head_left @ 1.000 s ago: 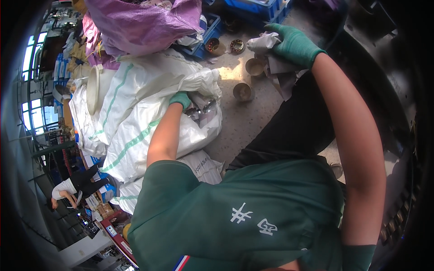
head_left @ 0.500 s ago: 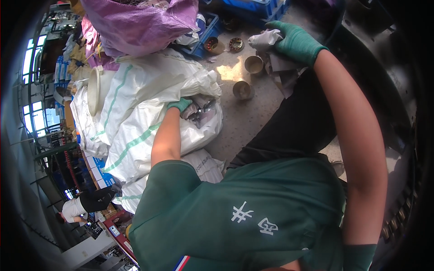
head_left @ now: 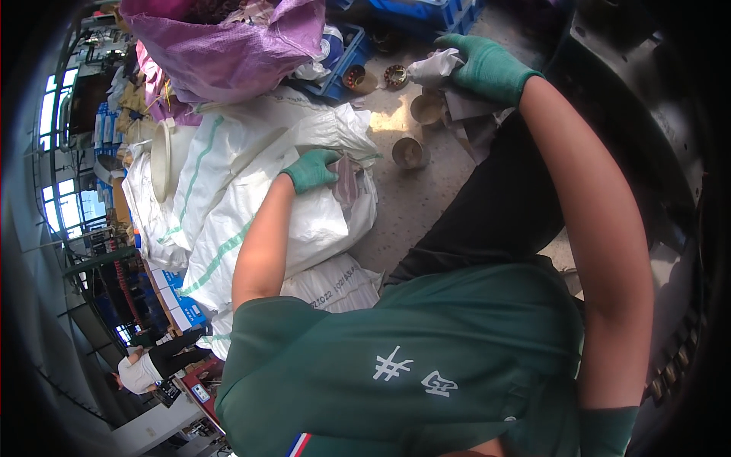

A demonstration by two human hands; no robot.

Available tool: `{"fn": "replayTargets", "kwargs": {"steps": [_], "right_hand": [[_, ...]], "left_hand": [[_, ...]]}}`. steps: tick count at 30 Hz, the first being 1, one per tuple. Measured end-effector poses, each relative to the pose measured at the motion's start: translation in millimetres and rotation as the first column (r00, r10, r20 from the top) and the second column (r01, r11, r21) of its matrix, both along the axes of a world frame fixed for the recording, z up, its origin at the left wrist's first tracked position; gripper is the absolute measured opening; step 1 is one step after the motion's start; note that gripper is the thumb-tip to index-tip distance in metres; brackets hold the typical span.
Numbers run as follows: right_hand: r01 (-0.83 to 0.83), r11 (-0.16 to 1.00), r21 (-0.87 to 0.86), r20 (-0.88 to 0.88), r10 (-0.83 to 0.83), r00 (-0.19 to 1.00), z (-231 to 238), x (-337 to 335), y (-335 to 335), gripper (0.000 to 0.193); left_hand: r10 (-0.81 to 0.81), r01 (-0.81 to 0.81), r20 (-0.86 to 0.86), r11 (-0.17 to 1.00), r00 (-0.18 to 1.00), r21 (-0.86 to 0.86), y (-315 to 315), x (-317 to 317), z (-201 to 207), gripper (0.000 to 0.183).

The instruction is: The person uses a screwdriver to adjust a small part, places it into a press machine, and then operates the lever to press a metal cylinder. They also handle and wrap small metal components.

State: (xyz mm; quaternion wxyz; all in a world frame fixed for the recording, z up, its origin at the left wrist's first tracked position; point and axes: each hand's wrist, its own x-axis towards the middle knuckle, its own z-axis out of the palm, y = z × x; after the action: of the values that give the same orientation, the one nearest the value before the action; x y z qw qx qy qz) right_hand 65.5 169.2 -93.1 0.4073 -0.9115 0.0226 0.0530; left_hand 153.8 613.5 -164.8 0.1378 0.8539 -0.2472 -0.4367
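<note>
My left hand (head_left: 311, 171), in a green glove, is at the mouth of a large white woven sack (head_left: 228, 179) with green stripes. Its curled fingers grip the edge of a pinkish-grey crumpled sheet or wrapper (head_left: 347, 184) that sticks up out of the opening. Farther off to the right, my right hand (head_left: 491, 70), gloved in green too, is closed on a crumpled piece of white paper (head_left: 434, 68). Beneath that hand lie grey sheets (head_left: 474, 114), partly hidden. Two round metal cups (head_left: 426, 110) stand on the floor just left of them.
A purple woven sack (head_left: 228, 61) bulges at the far left, beside blue crates (head_left: 426, 11). Two round parts with reddish beads (head_left: 395, 76) lie near the cups. A dark machine (head_left: 632, 122) borders the right. Another person (head_left: 141, 371) stands at the lower left.
My left hand has come up out of the sack's opening, and the pinkish-grey sheet now shows beside its fingers. My right hand has shifted slightly left, still with the white paper.
</note>
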Motion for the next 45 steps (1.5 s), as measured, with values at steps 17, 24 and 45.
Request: {"fn": "replayTargets", "kwargs": {"steps": [17,24,45], "right_hand": [[0.081,0.997,0.019,0.037,-0.082,0.996,0.9,-5.6,-6.0,0.061],[-0.099,0.971,0.217,-0.139,0.131,0.982,-0.1,-3.5,3.3,0.096],[0.085,0.996,-0.028,0.144,-0.081,0.986,-1.2,2.3,8.9,0.079]], "left_hand": [[-0.475,0.617,0.658,0.787,0.584,0.021,-167.2,-83.7,-161.0,0.026],[0.430,-0.333,-0.041,0.631,0.902,-0.701,-174.4,-44.0,-68.6,0.046],[0.575,-0.509,0.383,0.818,0.723,-0.269,-17.8,-11.7,-223.1,0.061]]}}
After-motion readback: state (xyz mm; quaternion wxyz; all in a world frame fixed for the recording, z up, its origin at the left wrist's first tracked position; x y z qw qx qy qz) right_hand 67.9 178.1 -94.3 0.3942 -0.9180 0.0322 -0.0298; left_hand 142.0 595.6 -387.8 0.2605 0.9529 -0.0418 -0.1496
